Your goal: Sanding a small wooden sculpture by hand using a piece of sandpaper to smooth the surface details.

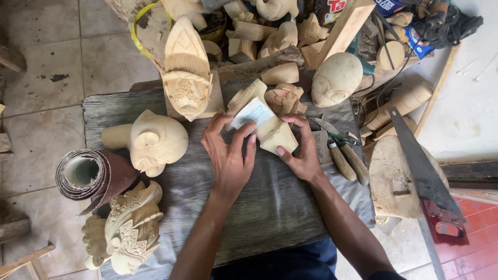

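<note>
the left hand (228, 155) presses a small pale piece of sandpaper (251, 113) flat on a light wood carving (270, 127). its fingers are spread out, not closed tight. the right hand (301, 150) wraps around the carving's lower end and holds it still on the grey wooden board (270, 207). to do this well, i think, rub softly with the shape and keep the carving from slipping. a roll of sandpaper (88, 176) lies far to the left.
</note>
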